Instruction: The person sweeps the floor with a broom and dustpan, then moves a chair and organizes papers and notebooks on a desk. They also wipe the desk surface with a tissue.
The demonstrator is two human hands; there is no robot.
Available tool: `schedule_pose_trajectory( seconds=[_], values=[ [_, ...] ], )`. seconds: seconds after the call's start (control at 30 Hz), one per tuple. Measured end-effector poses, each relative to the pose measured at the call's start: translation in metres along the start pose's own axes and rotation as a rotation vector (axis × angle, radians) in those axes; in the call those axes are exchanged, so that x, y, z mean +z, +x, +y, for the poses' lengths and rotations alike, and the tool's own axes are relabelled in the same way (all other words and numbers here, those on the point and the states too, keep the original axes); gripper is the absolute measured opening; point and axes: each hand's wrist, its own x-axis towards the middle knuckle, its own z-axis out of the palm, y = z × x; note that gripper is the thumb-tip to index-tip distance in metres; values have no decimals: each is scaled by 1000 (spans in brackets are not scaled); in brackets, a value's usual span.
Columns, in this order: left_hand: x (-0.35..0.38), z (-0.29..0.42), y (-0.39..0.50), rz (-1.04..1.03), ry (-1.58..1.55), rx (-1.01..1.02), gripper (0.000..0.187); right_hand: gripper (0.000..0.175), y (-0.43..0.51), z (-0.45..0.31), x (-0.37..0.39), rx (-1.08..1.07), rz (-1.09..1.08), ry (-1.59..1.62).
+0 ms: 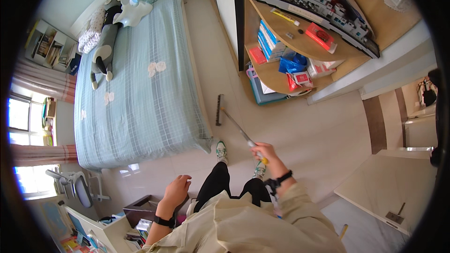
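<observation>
My right hand (265,151) grips the grey handle (242,131) of a long-handled floor mop or brush, near its yellow end. Its narrow dark head (219,110), with a toothed or tufted edge, rests on the tiled floor between the bed and the corner shelf. Empty and loosely curled, my left hand (177,188) hangs beside my left thigh, above a dark open drawer or box (140,211). Each wrist has a black band. My feet, in green and white sneakers (222,151), stand on the floor just behind the mop head.
A bed (140,105) with a blue-green cover and plush toys fills the left. At the right, a wooden corner shelf (291,38) carries a toy-brick ship (316,10), books and packets. A desk chair (82,189) stands at lower left, an opened door (376,189) at lower right.
</observation>
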Motion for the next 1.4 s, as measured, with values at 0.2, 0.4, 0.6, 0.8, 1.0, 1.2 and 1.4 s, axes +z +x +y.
schedule_pose_trajectory(
  seconds=[0.2,0.4,0.6,0.8,1.0,1.2,1.4],
  values=[
    [-60,-45,26,-77,105,-60,20,5,156,-15,107,-16,38,246],
    [-96,-59,62,-188,149,-66,21,12,176,10,38,76,53,423],
    [-99,-47,115,-266,194,101,22,21,18,104,-59,5,261,464],
    [-90,-23,142,-308,229,254,21,34,-71,115,-81,93,464,684],
    [-84,2,148,-314,301,320,21,57,-97,75,-13,17,532,403],
    [-67,30,140,-331,362,391,22,16,-28,81,14,54,161,194],
    [-47,70,121,-312,424,393,22,7,22,104,-51,-234,190,-634]
  ],
)
